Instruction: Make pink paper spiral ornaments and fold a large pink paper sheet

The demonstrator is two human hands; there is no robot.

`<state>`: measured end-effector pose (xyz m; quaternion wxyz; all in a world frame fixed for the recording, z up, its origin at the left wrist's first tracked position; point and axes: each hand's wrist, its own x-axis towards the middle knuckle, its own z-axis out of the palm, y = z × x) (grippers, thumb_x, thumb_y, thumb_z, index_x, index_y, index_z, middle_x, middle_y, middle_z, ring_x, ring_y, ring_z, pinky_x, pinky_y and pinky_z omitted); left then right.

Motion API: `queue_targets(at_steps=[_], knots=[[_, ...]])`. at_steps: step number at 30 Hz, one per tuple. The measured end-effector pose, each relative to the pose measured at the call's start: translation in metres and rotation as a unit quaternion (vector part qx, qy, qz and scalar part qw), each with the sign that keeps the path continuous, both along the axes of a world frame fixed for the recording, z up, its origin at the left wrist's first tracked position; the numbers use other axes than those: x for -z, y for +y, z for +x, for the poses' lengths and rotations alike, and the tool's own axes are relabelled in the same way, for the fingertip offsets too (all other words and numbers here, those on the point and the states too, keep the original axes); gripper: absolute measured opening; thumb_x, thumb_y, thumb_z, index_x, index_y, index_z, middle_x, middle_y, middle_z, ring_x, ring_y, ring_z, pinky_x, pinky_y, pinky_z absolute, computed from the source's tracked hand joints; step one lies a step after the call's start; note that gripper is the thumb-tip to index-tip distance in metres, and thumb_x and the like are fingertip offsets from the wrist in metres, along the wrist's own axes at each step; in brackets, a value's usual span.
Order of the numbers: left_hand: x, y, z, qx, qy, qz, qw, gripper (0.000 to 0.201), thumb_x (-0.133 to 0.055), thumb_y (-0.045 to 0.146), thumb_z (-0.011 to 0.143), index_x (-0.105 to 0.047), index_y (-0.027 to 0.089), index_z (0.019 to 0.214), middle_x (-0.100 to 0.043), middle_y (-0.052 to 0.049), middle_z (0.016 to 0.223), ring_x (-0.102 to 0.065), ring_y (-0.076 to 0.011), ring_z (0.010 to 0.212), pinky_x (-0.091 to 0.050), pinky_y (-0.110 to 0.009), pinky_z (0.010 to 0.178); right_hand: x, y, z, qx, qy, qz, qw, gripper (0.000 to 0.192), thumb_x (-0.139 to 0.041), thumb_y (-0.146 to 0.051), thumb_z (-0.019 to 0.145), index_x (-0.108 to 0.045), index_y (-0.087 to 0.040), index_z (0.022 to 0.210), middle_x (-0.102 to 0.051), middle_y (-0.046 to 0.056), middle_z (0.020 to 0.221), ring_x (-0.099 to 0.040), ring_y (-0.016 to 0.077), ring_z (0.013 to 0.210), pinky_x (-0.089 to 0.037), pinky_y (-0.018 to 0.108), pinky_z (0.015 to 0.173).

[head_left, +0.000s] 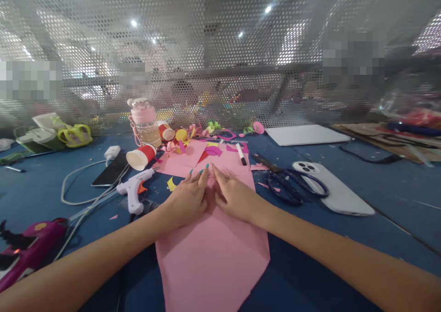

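Note:
A large pink sheet of paper (213, 261) lies on the blue table, reaching from the near edge to beneath both hands. My left hand (189, 199) rests on it with fingers stretched forward, teal nails showing. Close beside it, my right hand (237, 197) presses on the same sheet, its index finger extended and the other fingers partly curled underneath. The fingertips of the two hands nearly meet. Fine cut strips show in the pink paper just beyond the right fingertips. Further pink pieces (182, 158) lie ahead, with a black-and-white marker (240, 154) on top.
Dark-handled scissors (292, 183) overlap a white phone (334, 188) on the right. On the left are a white glue gun (136, 190), a red paper cup (142, 156), a black phone (112, 170) and a magenta power strip (34, 243). A bottle (144, 123) stands before the perforated metal screen (220, 50).

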<state>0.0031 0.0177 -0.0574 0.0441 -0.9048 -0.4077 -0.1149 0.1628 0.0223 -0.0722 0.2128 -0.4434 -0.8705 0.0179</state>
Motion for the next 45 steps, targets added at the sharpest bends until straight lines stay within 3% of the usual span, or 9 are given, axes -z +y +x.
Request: queue_targets(at_steps=[8,14,26,32,38,45], knots=[[0.001,0.0,0.001,0.0,0.005,-0.021,1.0,0.067,-0.036,0.011,0.068,-0.018,-0.003,0.131,-0.052,-0.022,0.117,-0.049,-0.0265,0.111,-0.04,-0.04,0.091,-0.002,-0.001,0.001,-0.002,-0.001,-0.002,1.0,0.071,-0.036,-0.014,0.073,-0.009,0.0,0.137,-0.051,0.022,0.119,-0.045,0.0281,0.114,-0.04,0.046,0.092],[0.004,0.003,0.0,0.016,-0.007,-0.027,0.999,0.065,-0.035,0.014,0.071,-0.015,-0.004,0.131,-0.041,-0.026,0.127,-0.038,-0.0294,0.121,-0.036,-0.044,0.095,-0.003,-0.001,0.0,-0.001,0.006,-0.016,1.0,0.069,-0.035,-0.015,0.075,-0.01,0.0,0.137,-0.055,0.023,0.112,-0.05,0.029,0.107,-0.043,0.046,0.087],[-0.008,-0.004,0.003,0.006,0.038,-0.027,0.999,0.063,-0.036,0.011,0.07,-0.02,-0.004,0.129,-0.057,-0.023,0.109,-0.05,-0.0282,0.109,-0.045,-0.039,0.082,-0.006,-0.008,-0.003,0.033,-0.019,0.005,0.999,0.06,-0.036,-0.011,0.073,-0.026,0.006,0.129,-0.061,0.022,0.1,-0.052,0.0286,0.104,-0.043,0.042,0.085],[-0.009,-0.005,0.005,-0.012,0.054,-0.025,0.998,0.061,-0.035,0.012,0.073,-0.02,-0.004,0.13,-0.058,-0.021,0.106,-0.053,-0.0268,0.104,-0.045,-0.037,0.081,-0.003,-0.01,-0.004,0.065,-0.016,-0.012,0.998,0.063,-0.034,-0.012,0.075,-0.017,0.006,0.133,-0.062,0.023,0.097,-0.059,0.0275,0.089,-0.046,0.043,0.078],[-0.008,-0.005,0.005,-0.012,0.052,-0.015,0.998,0.057,-0.034,0.011,0.075,-0.023,-0.004,0.129,-0.059,-0.021,0.104,-0.054,-0.0264,0.103,-0.046,-0.037,0.08,0.001,-0.007,-0.003,0.055,-0.06,0.03,0.996,0.062,-0.034,-0.013,0.075,-0.02,0.009,0.131,-0.059,0.024,0.108,-0.047,0.0271,0.112,-0.032,0.046,0.098],[-0.008,-0.006,0.002,-0.003,0.044,-0.01,0.999,0.057,-0.038,0.013,0.071,-0.029,-0.001,0.125,-0.058,-0.02,0.106,-0.057,-0.0262,0.097,-0.047,-0.036,0.077,-0.001,-0.008,-0.004,0.033,-0.102,0.044,0.993,0.062,-0.032,-0.011,0.075,-0.018,0.008,0.132,-0.06,0.023,0.107,-0.056,0.0247,0.101,-0.027,0.046,0.1]])
